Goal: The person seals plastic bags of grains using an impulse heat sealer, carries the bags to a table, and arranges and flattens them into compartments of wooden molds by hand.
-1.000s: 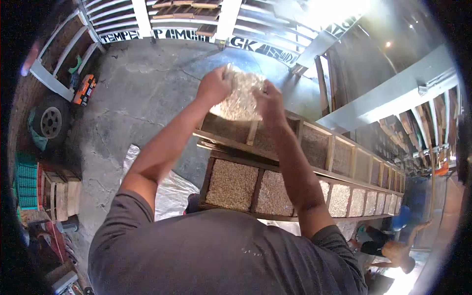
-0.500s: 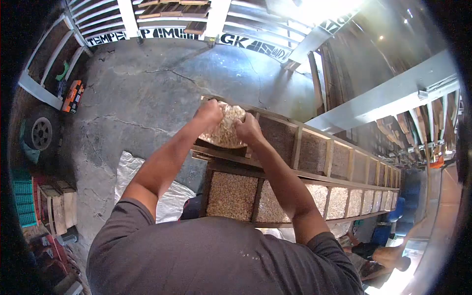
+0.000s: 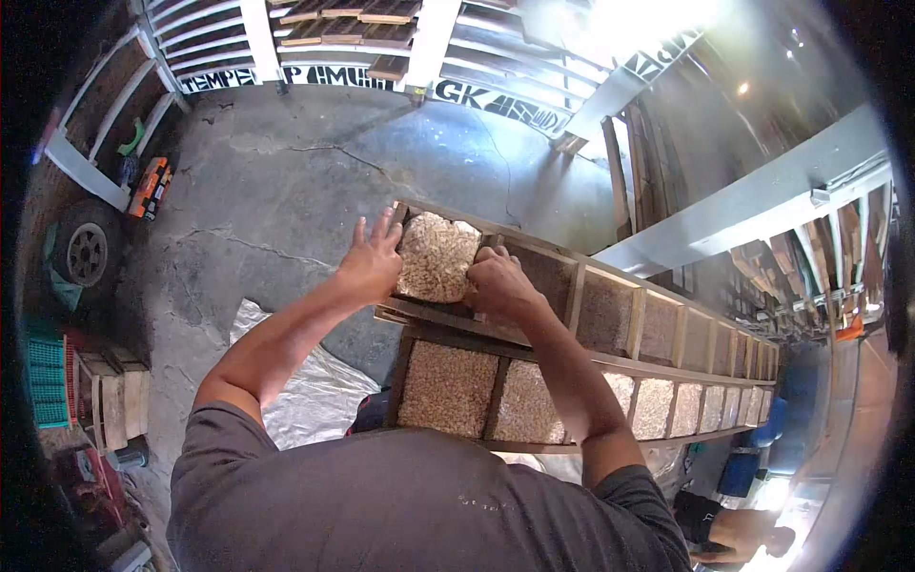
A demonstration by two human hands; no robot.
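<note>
A clear plastic bag of pale beans (image 3: pixel 437 257) lies in the end compartment of a long wooden divided frame (image 3: pixel 578 286). My left hand (image 3: pixel 375 265) is open along the bag's left side, fingers spread over the frame's end. On the opposite side, my right hand (image 3: pixel 505 284) is closed, its curled fingers at the bag's right edge; the thumb is partly hidden. Nearer my body runs a second wooden frame (image 3: pixel 499 396), its compartments filled with flat slabs of the same beans (image 3: pixel 446 389).
A silvery sheet (image 3: pixel 319 391) lies on the concrete floor at left. Crates (image 3: pixel 110 410) and a wheel (image 3: pixel 86 253) stand further left. A white beam (image 3: pixel 753 210) slants across the right. Another person (image 3: pixel 734 532) is at lower right.
The bag has come down flatter into the end compartment. My left hand has let go of its top edge and spread open at the left side; my right hand has turned lower beside it.
</note>
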